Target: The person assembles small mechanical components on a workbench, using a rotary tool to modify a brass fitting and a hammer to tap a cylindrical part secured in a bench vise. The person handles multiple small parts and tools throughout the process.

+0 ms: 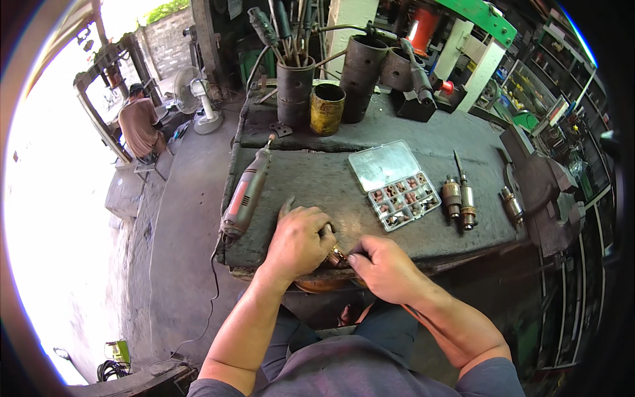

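shiny copper-toned cylindrical metal part [338,257] sits between the two bare hands, at the front edge of the dark grey flat-topped workbench [317,175]; whether it rests on the top or is held just off it, i cannot tell. the left hand [299,242] is curled around it and gripping, hiding much of its length. the right hand [385,270] has thumb and forefinger at the exposed end; whether they are closed on it or only resting against it, i cannot tell.

by its look, the part should be stiff and fairly dense for its size, smooth enough to roll or slip if the hold loosens. it is best held around the thick middle, with light fingertips at the end in case the detail there is delicate.

the bench's front edge is the one to mind, since a dropped part could go over it. beyond the hands, bare top runs back toward the yellow scuffed metal can [327,110]. room to the left is bounded by the grey pen-shaped rotary tool [247,193]; to the right and farther back lies the clear plastic compartment case [385,165], lid open, so sideways moves that way call for care.
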Demonstrator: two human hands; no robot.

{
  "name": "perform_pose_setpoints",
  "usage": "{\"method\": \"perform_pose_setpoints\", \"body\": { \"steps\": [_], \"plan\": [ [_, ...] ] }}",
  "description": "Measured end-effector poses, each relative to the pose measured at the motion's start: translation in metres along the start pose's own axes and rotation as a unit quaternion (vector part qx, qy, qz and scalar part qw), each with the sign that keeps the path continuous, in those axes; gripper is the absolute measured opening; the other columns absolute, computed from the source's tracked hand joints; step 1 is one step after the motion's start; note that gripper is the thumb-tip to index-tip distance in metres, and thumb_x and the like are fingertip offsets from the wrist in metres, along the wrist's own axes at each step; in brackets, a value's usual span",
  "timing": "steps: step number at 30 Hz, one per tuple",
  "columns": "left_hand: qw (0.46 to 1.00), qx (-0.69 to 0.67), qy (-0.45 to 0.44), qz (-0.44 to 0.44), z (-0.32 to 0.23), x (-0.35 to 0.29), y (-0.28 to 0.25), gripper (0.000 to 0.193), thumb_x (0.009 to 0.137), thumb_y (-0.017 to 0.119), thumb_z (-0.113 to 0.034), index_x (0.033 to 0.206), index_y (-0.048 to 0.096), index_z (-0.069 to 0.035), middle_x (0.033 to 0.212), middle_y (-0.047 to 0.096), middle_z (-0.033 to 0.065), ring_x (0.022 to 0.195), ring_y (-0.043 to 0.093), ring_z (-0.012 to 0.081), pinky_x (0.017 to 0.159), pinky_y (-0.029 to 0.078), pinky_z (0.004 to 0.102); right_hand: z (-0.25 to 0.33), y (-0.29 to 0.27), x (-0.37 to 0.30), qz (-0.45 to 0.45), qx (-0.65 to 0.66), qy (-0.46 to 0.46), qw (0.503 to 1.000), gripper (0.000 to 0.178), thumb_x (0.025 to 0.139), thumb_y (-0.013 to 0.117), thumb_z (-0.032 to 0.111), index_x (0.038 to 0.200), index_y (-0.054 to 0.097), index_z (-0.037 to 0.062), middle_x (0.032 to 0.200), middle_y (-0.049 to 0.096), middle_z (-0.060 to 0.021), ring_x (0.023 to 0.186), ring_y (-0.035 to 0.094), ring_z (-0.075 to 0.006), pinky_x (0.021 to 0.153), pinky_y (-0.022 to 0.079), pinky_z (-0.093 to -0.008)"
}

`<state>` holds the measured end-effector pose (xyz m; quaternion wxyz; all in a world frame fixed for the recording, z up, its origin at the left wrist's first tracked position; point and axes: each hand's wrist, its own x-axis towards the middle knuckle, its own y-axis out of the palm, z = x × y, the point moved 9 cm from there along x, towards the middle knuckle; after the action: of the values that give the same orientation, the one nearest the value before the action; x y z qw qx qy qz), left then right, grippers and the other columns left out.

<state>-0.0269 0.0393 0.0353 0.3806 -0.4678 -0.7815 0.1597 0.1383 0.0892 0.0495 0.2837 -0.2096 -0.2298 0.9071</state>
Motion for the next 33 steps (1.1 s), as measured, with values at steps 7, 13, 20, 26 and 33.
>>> {"method": "perform_pose_setpoints", "body": {
  "steps": [7,13,20,26,33],
  "plan": [
    [1.000,-0.001,0.005,-0.009,-0.002,0.001,-0.001,0.012,0.091,0.071,-0.015,0.087,0.075,-0.004,0.092,0.073,0.0141,0.094,0.069,0.0406,0.096,0.053,0.0551,-0.006,0.001,0.001,0.009,-0.001,0.024,1.000,0.026,0.109,0.068,0.019,0.110,0.072,-0.0069,0.096,0.074,-0.0276,0.086,0.072,-0.0365,0.082,0.056,-0.0478],
    [1.000,0.008,0.005,-0.007,-0.002,0.001,-0.001,0.013,0.090,0.070,-0.015,0.087,0.075,-0.003,0.093,0.074,0.0145,0.095,0.070,0.0407,0.093,0.054,0.0532,-0.014,0.005,-0.001,0.010,0.022,0.064,0.998,0.027,0.109,0.069,0.020,0.109,0.071,-0.0065,0.096,0.074,-0.0283,0.087,0.072,-0.0408,0.083,0.056,-0.0495],
    [1.000,-0.001,-0.002,0.005,-0.003,0.001,-0.002,0.014,0.092,0.071,-0.016,0.090,0.077,-0.003,0.094,0.075,0.0155,0.096,0.071,0.0417,0.095,0.054,0.0534,-0.002,-0.005,-0.010,-0.011,-0.044,-0.029,0.999,0.025,0.110,0.069,0.019,0.109,0.071,-0.0059,0.094,0.074,-0.0227,0.085,0.069,-0.0347,0.081,0.056,-0.0457],
    [0.996,-0.029,-0.051,0.072,0.000,0.009,0.006,0.020,0.098,0.076,-0.024,0.097,0.081,-0.004,0.099,0.078,0.0163,0.098,0.073,0.0414,0.098,0.054,0.0515,-0.018,-0.015,-0.033,-0.032,0.051,0.033,0.998,0.021,0.111,0.069,0.016,0.106,0.072,-0.0048,0.086,0.072,-0.0117,0.078,0.064,-0.0156,0.073,0.054,-0.0383],
    [0.998,-0.043,-0.033,0.018,-0.009,0.009,-0.004,0.023,0.097,0.076,-0.024,0.106,0.084,-0.005,0.104,0.082,0.0157,0.104,0.077,0.0387,0.107,0.053,0.0493,-0.007,-0.001,-0.012,-0.025,0.045,-0.006,0.999,0.025,0.110,0.068,0.017,0.109,0.072,-0.0073,0.091,0.076,-0.0215,0.083,0.069,-0.0258,0.081,0.056,-0.0441]
  ]
}}
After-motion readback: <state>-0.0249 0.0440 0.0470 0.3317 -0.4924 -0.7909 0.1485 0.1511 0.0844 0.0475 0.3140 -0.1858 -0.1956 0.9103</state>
